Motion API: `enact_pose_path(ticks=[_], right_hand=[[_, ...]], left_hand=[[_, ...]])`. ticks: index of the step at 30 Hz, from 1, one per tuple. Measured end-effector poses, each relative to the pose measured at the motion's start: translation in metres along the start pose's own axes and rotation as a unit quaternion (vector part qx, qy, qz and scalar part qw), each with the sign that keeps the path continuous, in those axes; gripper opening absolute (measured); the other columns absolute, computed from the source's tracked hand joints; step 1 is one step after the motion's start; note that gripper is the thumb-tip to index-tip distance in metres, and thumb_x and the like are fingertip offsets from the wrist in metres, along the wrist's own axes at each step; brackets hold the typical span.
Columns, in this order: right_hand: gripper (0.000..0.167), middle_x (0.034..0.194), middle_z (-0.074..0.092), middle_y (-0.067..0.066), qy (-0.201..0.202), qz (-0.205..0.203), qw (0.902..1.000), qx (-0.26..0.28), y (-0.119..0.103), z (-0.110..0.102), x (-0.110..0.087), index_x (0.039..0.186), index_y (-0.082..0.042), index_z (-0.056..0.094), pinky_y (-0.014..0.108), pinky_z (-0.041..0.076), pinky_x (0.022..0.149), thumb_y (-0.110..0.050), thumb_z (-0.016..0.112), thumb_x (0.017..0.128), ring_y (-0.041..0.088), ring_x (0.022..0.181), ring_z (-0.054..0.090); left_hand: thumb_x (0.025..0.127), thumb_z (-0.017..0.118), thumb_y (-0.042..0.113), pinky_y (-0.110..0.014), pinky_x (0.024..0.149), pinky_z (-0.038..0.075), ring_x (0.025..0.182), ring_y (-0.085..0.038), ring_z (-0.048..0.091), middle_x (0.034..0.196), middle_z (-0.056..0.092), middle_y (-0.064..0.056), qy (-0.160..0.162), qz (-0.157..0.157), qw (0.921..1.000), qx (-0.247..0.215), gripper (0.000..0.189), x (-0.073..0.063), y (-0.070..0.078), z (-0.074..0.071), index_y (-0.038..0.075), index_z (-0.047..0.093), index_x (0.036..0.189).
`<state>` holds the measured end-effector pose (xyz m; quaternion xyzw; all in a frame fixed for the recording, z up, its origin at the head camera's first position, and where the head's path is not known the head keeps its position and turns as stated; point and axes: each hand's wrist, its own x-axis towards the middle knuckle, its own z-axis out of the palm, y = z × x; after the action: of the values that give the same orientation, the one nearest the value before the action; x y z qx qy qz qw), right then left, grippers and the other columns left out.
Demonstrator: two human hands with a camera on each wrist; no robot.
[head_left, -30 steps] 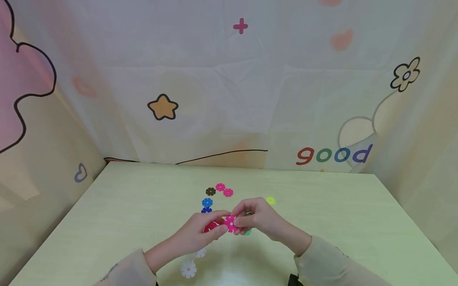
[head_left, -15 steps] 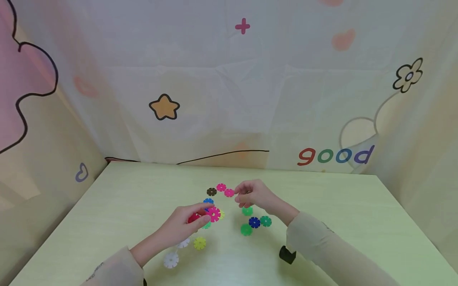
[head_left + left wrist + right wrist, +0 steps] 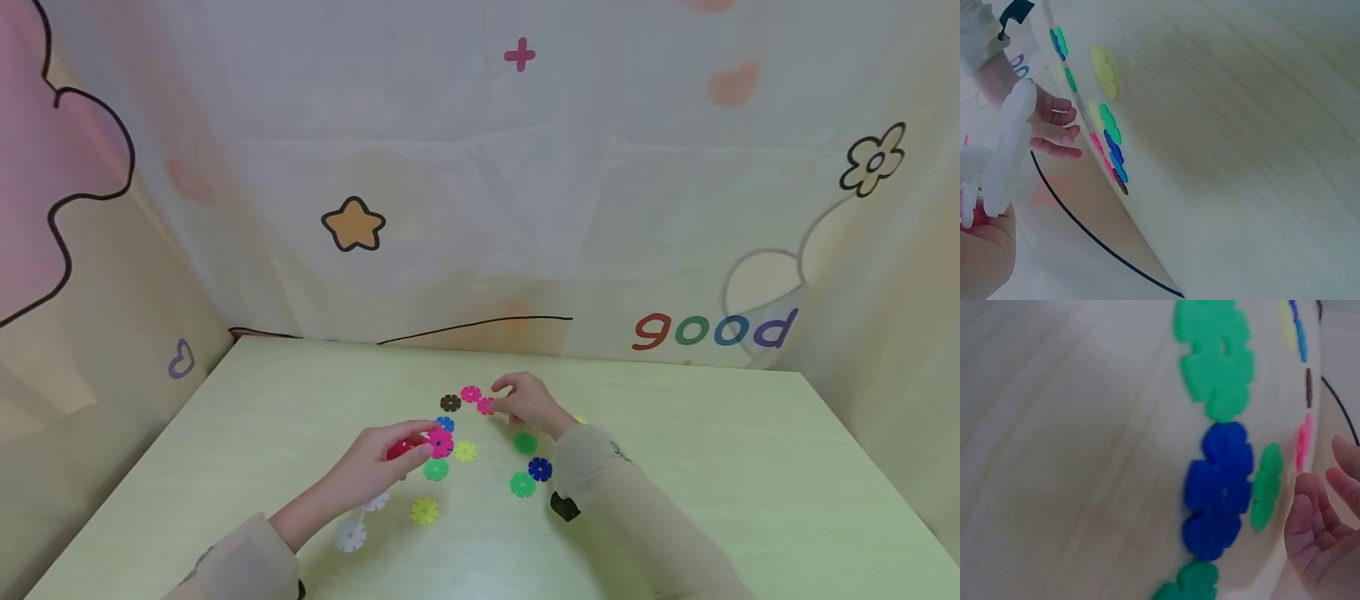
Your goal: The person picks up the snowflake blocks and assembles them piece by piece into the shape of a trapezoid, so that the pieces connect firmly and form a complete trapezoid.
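Observation:
My left hand (image 3: 378,460) pinches a linked chain of plastic snowflake discs above the table. At its right end is a pink disc (image 3: 439,442), with a red disc (image 3: 401,448) partly hidden by the fingers. White discs (image 3: 351,536) hang below at the other end, and one white disc (image 3: 1010,150) looms large in the left wrist view. My right hand (image 3: 529,403) reaches over the far middle of the table, fingers loosely bent and apart. Its fingertips are right at a loose pink disc (image 3: 486,406); in the right wrist view, nothing shows between the fingers (image 3: 1304,506).
Another pink disc (image 3: 471,393) and a brown disc (image 3: 450,403) lie at the back. Blue, yellow and green discs (image 3: 437,470) sit mid-table, with a dark blue disc (image 3: 540,469) and green ones to the right. A printed curtain (image 3: 465,208) rises behind the table.
My right hand has left the held pink disc and moved away toward the back pink discs. My left hand has shifted left and slightly up with the chain.

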<state>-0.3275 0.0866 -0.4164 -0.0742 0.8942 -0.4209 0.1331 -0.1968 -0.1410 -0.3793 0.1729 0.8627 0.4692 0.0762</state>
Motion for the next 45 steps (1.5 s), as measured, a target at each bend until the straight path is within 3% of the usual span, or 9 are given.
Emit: enact_pose_path(ticks=[3,6,9,13,18,24,28,36,45], right_hand=[[0.035,0.098,0.059,0.01,0.008,-0.004,0.9999,-0.01,0.004,0.004,0.003,0.111,-0.005,0.059,0.021,0.039,0.046,-0.015,0.065,0.078,0.012,0.044,0.04],[0.036,0.109,0.057,0.009,0.021,-0.003,0.999,-0.038,0.005,0.008,0.005,0.112,-0.007,0.059,0.025,0.042,0.06,-0.019,0.065,0.079,0.012,0.051,0.044],[0.034,0.117,0.057,0.007,0.032,-0.002,0.9957,-0.087,0.004,0.01,0.005,0.111,-0.01,0.061,0.036,0.041,0.084,-0.025,0.064,0.08,0.019,0.082,0.057],[0.031,0.121,0.056,0.006,0.034,-0.003,0.9915,-0.125,0.004,0.011,0.006,0.108,-0.012,0.063,0.046,0.033,0.098,-0.026,0.064,0.08,0.028,0.117,0.045],[0.025,0.114,0.058,0.007,0.027,-0.002,0.9915,-0.128,0.004,0.011,0.004,0.101,-0.011,0.065,0.043,0.038,0.093,-0.019,0.068,0.077,0.026,0.107,0.05],[0.014,0.082,0.057,0.005,-0.016,-0.013,0.9926,-0.12,0.004,0.008,-0.007,0.084,-0.008,0.059,0.027,0.043,0.063,-0.008,0.069,0.074,0.018,0.073,0.049],[0.013,0.075,0.054,0.004,-0.029,-0.026,0.9927,-0.114,0.007,0.003,-0.017,0.08,-0.007,0.056,0.023,0.04,0.055,-0.002,0.067,0.074,0.016,0.064,0.047],[0.007,0.077,0.057,0.005,-0.049,-0.028,0.9977,-0.037,0.011,-0.018,-0.037,0.083,-0.004,0.059,0.026,0.049,0.063,0.0,0.062,0.078,0.015,0.068,0.052],[0.01,0.082,0.062,0.007,-0.072,-0.094,0.9915,0.054,-0.005,-0.04,-0.071,0.092,-0.002,0.06,0.029,0.051,0.066,-0.006,0.059,0.082,0.017,0.07,0.058]], left_hand=[[0.084,0.056,0.037,-0.033,0.063,0.052,0.077,-0.021,0.058,0.103,0.061,-0.006,-0.002,-0.003,1.0,0.005,0.045,0.001,-0.001,0.001,0.017,0.051,0.124],[0.083,0.056,0.04,-0.032,0.064,0.052,0.078,-0.021,0.057,0.104,0.061,-0.004,-0.003,-0.008,0.9999,0.011,0.045,0.003,-0.002,0.002,0.019,0.051,0.124],[0.083,0.056,0.041,-0.028,0.064,0.052,0.081,-0.019,0.057,0.106,0.06,-0.003,-0.003,-0.012,0.9998,0.015,0.045,0.004,-0.002,0.003,0.021,0.051,0.123],[0.082,0.057,0.042,-0.025,0.063,0.051,0.081,-0.016,0.056,0.106,0.06,-0.002,-0.001,-0.017,0.9997,0.018,0.046,0.005,-0.003,0.003,0.022,0.052,0.123],[0.083,0.056,0.042,-0.028,0.063,0.052,0.078,-0.021,0.057,0.103,0.061,-0.003,-0.004,-0.013,0.9998,0.014,0.046,0.006,-0.003,0.004,0.02,0.051,0.124],[0.083,0.057,0.04,-0.028,0.063,0.052,0.08,-0.017,0.056,0.104,0.061,-0.004,-0.008,-0.004,0.9998,0.016,0.045,0.004,-0.001,0.004,0.02,0.051,0.124],[0.083,0.057,0.038,-0.032,0.063,0.052,0.079,-0.019,0.055,0.103,0.06,-0.004,-0.008,-0.003,0.9999,0.012,0.045,0.003,0.001,0.004,0.019,0.051,0.124],[0.083,0.057,0.038,-0.03,0.063,0.052,0.08,-0.016,0.055,0.105,0.06,-0.003,-0.004,-0.009,0.9999,0.012,0.044,0.003,0.002,0.005,0.022,0.051,0.124],[0.085,0.056,0.035,-0.032,0.061,0.052,0.075,-0.019,0.055,0.102,0.061,-0.003,-0.006,0.008,0.9999,0.004,0.044,0.005,0.006,0.007,0.018,0.05,0.125]])
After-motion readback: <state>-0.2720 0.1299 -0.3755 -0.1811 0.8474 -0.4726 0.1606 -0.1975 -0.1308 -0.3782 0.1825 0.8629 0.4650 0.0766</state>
